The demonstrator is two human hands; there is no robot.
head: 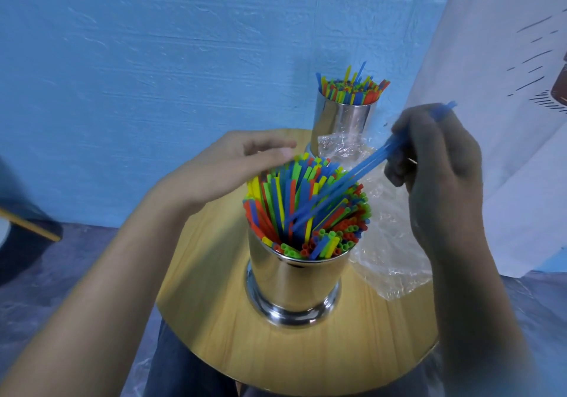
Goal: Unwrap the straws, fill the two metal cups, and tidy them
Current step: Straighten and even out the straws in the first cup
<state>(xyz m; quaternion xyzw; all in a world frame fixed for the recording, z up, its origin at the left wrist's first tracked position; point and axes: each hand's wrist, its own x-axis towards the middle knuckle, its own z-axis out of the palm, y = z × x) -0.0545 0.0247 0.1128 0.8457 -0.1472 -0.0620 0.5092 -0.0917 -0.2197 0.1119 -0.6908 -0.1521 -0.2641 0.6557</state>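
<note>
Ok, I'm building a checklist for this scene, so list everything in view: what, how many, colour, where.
near metal cup: one, silver, middle of the table
far metal cup: one, silver, back edge of the table
near straws: many, red, yellow, green, blue, fanned out in the near cup
far straws: many, same colours, upright in the far cup
blue straws: a few, blue, slanting into the near cup
plastic wrap: count unclear, clear, crumpled, on the table's right side
table: one, light wood, round
wall: one, blue, behind
cloth: one, white with dark print, right
left hand: fingers straight, over the near straws
right hand: pinches the blue straws
</note>
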